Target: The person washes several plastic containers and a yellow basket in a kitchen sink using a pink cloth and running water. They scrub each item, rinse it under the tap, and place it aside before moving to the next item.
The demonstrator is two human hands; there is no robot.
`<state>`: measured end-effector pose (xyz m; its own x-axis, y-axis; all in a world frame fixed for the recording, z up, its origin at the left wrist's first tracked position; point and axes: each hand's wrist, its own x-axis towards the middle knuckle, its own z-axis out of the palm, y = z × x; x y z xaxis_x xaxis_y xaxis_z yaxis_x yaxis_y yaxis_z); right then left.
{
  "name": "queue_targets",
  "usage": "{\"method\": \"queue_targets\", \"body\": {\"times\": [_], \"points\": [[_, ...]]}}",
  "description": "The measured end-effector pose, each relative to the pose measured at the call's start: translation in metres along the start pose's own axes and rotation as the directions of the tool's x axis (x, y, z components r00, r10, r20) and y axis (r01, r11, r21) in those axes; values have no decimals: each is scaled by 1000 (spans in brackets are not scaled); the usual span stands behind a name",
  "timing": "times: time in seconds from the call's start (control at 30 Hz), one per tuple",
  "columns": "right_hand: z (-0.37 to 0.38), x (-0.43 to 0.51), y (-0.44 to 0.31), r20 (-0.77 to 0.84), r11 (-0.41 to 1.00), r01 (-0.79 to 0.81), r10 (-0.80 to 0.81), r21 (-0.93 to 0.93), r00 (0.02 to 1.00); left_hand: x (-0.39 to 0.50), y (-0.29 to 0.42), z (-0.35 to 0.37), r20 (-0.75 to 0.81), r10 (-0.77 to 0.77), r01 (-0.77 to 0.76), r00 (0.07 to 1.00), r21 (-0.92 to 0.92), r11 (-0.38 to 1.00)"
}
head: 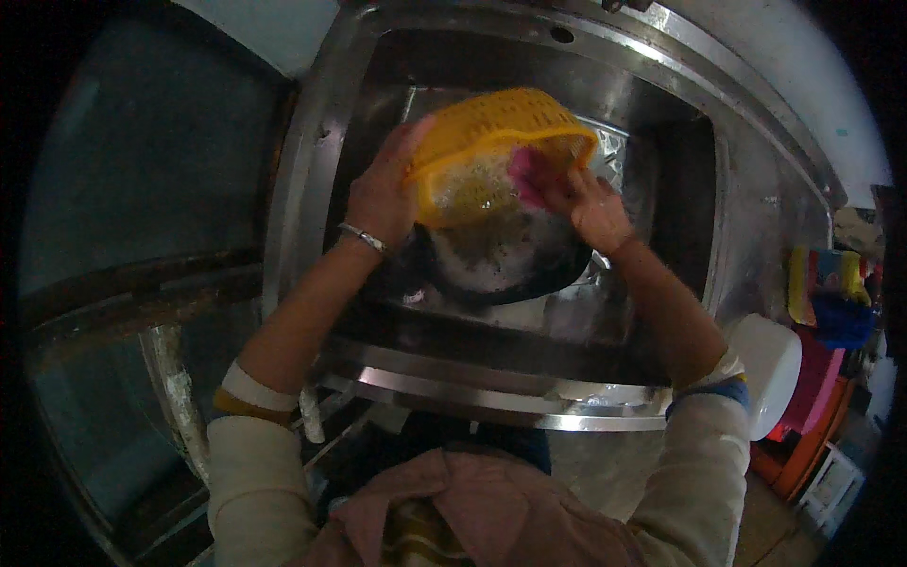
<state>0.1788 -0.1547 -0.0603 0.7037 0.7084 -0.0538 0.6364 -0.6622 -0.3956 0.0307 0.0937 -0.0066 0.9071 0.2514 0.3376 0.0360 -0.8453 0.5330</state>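
Observation:
A yellow perforated plastic basket (pixel 496 117) is tilted on its side over the sink, its open face towards me. White suds cling to its inside. My left hand (pixel 386 188) grips the basket's left end. In my right hand (pixel 592 209) is a pink cloth or scrubbing pad (pixel 531 177), pressed at the basket's right inner side; its exact kind is blurred. Beneath the basket sits a dark round basin (pixel 510 294) holding foamy, murky water (pixel 489 255). The basin rests on the floor of the stainless steel sink (pixel 673 205).
The sink's front rim (pixel 496 404) runs before my body. On the right stand a white plastic container (pixel 765 375), a pink bin (pixel 815 383) and an orange crate (pixel 815 446). Colourful items (pixel 825 283) lie above them. A dark glass panel (pixel 149 163) is on the left.

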Motion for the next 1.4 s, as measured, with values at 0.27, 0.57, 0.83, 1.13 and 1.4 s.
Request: {"method": "queue_targets", "body": {"times": [0.27,0.57,0.83,1.13,1.4], "points": [[44,-33,-33,-224,921,374,-390,-111,893,21,7,-2,-160,324,-316,932,77,946],[43,-45,-58,4,895,344,-360,285,933,58,-3,-10,114,-51,-13,992,502,865],[-111,-51,-19,551,761,-298,-93,577,829,31,-39,-5,130,-139,97,982,288,953],[-175,-41,-62,225,493,-105,-190,863,956,29,-8,17,132,-368,391,920,-366,845],[-50,-27,-148,-243,795,605,-580,40,778,13,39,-15,735,-276,562,619,-660,-499]]}}
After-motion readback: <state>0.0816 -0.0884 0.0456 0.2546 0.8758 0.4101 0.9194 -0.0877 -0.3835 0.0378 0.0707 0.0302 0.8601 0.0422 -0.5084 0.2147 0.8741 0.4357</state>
